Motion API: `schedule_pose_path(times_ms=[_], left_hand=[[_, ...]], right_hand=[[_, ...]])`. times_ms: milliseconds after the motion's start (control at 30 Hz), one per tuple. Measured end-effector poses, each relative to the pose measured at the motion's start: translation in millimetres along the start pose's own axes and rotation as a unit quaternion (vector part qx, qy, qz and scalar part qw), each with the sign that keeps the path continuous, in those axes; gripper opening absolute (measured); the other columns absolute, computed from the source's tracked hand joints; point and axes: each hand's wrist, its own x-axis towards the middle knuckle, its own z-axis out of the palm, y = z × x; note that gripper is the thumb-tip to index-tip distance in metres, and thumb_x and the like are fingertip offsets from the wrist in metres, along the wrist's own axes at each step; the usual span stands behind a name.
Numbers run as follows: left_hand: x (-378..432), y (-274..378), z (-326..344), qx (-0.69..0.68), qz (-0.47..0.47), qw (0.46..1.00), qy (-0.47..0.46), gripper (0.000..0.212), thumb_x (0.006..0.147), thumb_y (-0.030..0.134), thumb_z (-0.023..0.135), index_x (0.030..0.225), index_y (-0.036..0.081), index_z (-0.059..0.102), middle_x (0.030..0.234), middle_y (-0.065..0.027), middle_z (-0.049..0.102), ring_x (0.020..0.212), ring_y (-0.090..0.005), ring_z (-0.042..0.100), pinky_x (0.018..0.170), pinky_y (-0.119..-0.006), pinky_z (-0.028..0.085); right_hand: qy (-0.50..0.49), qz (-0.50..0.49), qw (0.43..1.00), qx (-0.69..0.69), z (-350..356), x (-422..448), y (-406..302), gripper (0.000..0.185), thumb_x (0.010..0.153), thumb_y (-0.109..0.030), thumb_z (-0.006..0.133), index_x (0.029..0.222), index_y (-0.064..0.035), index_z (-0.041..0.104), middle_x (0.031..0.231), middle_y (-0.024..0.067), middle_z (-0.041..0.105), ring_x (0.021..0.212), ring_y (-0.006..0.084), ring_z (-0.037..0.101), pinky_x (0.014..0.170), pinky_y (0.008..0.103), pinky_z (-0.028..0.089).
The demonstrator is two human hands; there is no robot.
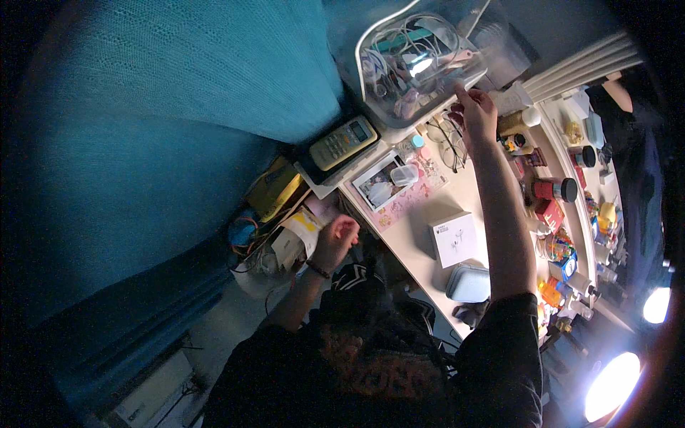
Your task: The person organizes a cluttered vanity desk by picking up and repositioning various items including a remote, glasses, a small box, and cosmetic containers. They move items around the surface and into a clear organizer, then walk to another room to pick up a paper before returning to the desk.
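Note:
My right hand (478,115) reaches over the desk to the near corner of a clear plastic storage bin (393,119). Its fingertips are at the bin's edge; whether they grip anything is unclear. Below that hand, a pair of wire-frame eyeglasses (454,147) lies on the desk. My left hand (340,238), a dark bead bracelet on its wrist, hovers off the desk's front edge. Its fingers curl loosely with nothing visible in them. A white earphone box (455,239) and a grey-blue zip case (469,283) rest on the desktop.
Coiled white cables (428,40) and small items fill the bin. A remote control (343,143) lies beside a blue curtain (214,69). An instant photo (381,182) is on a pink sheet (393,214). Jars and bottles line a mirror, including a black-lidded jar (554,189). A bright lamp (613,386) glows.

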Motion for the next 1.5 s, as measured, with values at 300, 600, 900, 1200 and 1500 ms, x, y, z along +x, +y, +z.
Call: schedule_pose_path(times_ms=[300, 600, 900, 1200, 1500], left_hand=[[71, 78, -34, 0.44, 0.414, 0.786, 0.134, 0.061, 0.068, 0.007, 0.07, 0.122, 0.01, 0.043, 0.126, -0.0203, 0.037, 0.113, -0.0379, 0.042, 0.088, -0.046, 0.042], [112, 80, -31, 0.457, 0.366, 0.807, 0.069, 0.061, 0.079, 0.026, 0.063, 0.132, 0.013, 0.035, 0.13, -0.0251, 0.033, 0.116, -0.0428, 0.037, 0.091, -0.047, 0.039], [117, 83, -39, 0.428, 0.372, 0.822, 0.057, 0.087, 0.07, 0.025, 0.073, 0.137, 0.009, 0.02, 0.132, -0.0217, 0.033, 0.119, -0.036, 0.037, 0.094, -0.044, 0.036], [127, 96, -31, 0.493, 0.257, 0.831, 0.014, 0.109, 0.057, 0.019, 0.077, 0.14, 0.017, 0.007, 0.132, -0.0234, 0.032, 0.116, -0.0432, 0.035, 0.094, -0.049, 0.035], [125, 110, -25, 0.533, 0.179, 0.827, 0.002, 0.113, 0.057, 0.02, 0.077, 0.141, 0.018, 0.002, 0.135, -0.0215, 0.032, 0.114, -0.0435, 0.039, 0.095, -0.048, 0.035]], right_hand=[[-0.129, -0.016, 0.975, -0.182, -96, -121, 42, 0.031, 0.086, -0.027, 0.058, 0.066, -0.0045, 0.05, 0.053, 0.0041, 0.051, 0.046, 0.0095, 0.045, 0.044, 0.023, 0.036], [-0.043, 0.17, 0.976, -0.133, -209, -237, 90, 0.024, 0.083, -0.019, 0.06, 0.069, -0.0026, 0.049, 0.057, 0.0026, 0.049, 0.048, 0.0105, 0.049, 0.045, 0.0237, 0.041], [-0.057, 0.162, 0.979, -0.111, -204, -254, 104, 0.022, 0.083, -0.017, 0.058, 0.07, -0.0025, 0.048, 0.057, 0.0027, 0.048, 0.049, 0.0101, 0.047, 0.045, 0.0244, 0.04], [-0.109, 0.161, 0.969, -0.15, -180, -257, 107, 0.023, 0.083, -0.017, 0.058, 0.07, -0.0014, 0.047, 0.058, 0.0018, 0.047, 0.051, 0.0097, 0.048, 0.047, 0.0244, 0.041], [-0.135, 0.176, 0.963, -0.155, -171, -269, 121, 0.02, 0.083, -0.014, 0.058, 0.071, -0.0005, 0.049, 0.058, 0.0025, 0.05, 0.05, 0.0091, 0.049, 0.046, 0.0231, 0.041]])
